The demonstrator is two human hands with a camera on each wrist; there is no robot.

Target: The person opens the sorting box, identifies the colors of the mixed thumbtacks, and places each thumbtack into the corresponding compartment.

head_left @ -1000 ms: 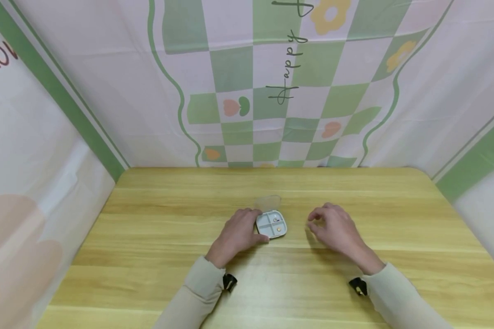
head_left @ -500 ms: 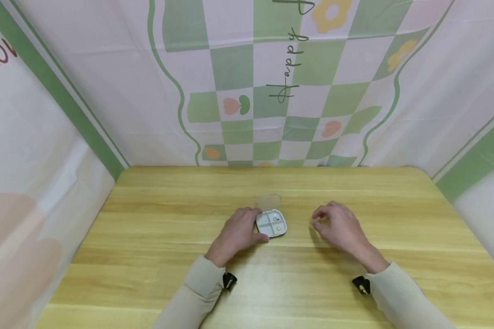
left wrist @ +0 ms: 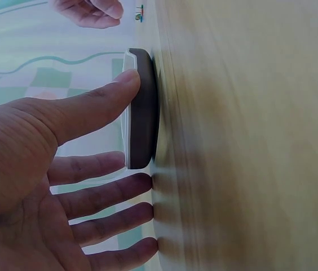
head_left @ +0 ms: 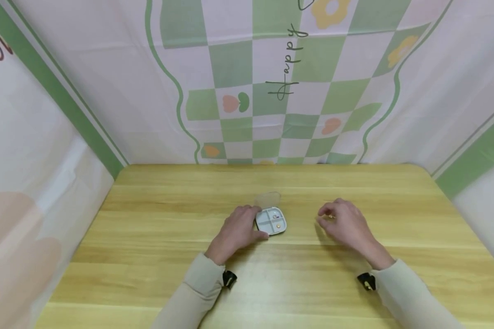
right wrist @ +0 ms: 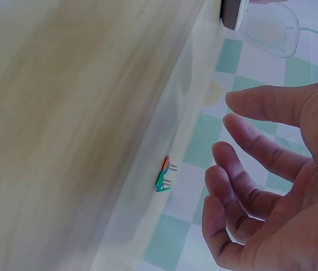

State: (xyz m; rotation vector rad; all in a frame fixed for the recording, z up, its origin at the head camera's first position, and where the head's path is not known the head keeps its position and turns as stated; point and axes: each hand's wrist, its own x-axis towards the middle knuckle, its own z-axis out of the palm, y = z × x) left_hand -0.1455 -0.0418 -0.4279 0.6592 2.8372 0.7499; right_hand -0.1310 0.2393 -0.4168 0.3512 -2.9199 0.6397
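A small four-compartment pill box [head_left: 265, 225] lies on the table, its clear lid [head_left: 268, 199] standing open at the back. Its two right compartments each hold a tiny shiny piece, one of them gold-coloured [head_left: 278, 226]. My left hand [head_left: 238, 233] grips the box from the left, thumb on the near side and index finger on the far side. In the left wrist view the box shows a dark base [left wrist: 143, 110]. To the right, my right hand [head_left: 347, 226] hovers over the table with loosely bent fingers, holding nothing. Near it in the right wrist view lie small green and red pieces with metal pins [right wrist: 163, 175].
The wooden table [head_left: 181, 192] reaches back to a hanging cloth [head_left: 234, 132] with green and white checks. Cloth panels [head_left: 49, 183] also stand at both sides. A black wrist strap device [head_left: 366, 281] sits at each cuff.
My right hand has drifted a little to the right, away from the box. The left hand keeps its hold, and the head view has tilted slightly.
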